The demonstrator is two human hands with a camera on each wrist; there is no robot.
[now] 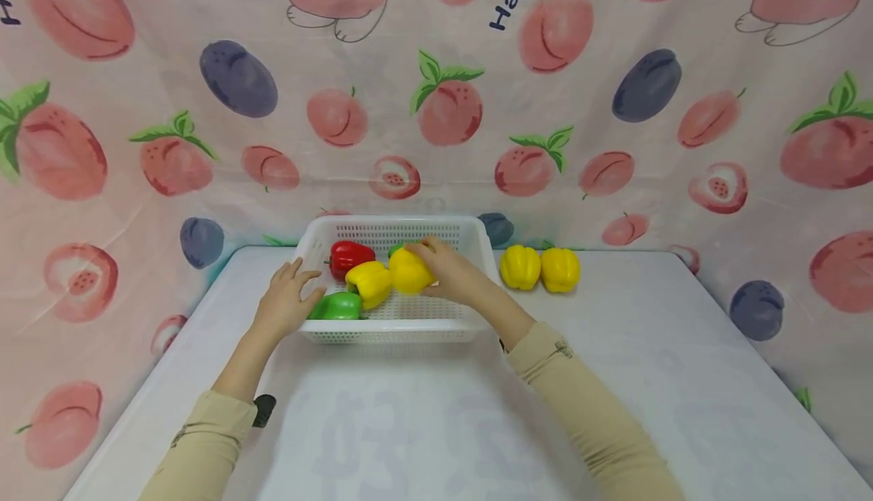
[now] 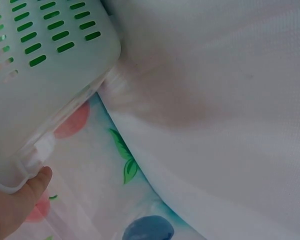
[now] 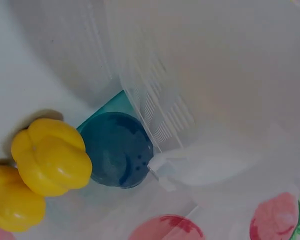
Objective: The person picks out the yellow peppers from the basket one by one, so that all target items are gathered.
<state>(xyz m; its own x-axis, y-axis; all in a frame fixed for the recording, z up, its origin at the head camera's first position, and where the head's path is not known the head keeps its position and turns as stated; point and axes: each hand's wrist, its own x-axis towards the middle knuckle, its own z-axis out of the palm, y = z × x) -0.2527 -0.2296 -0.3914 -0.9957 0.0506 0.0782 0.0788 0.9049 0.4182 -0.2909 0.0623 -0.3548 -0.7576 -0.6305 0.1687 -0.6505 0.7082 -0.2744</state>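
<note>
A white perforated plastic basket (image 1: 402,326) stands at the back of the table. My right hand (image 1: 453,270) grips a yellow bell pepper (image 1: 409,270) over the basket's inside. Beside that pepper in the basket lie another yellow bell pepper (image 1: 370,283), a red bell pepper (image 1: 351,258) and a green bell pepper (image 1: 337,306). Something green (image 1: 396,249), mostly hidden, shows behind the held pepper. Fingers spread, my left hand (image 1: 285,300) is at the basket's left rim. In the left wrist view, a finger (image 2: 37,184) touches the basket's edge.
Two yellow bell peppers (image 1: 520,267) (image 1: 561,270) sit side by side on the table, just right of the basket. A fruit-printed cloth (image 1: 450,167) hangs behind the white-covered table (image 1: 423,418).
</note>
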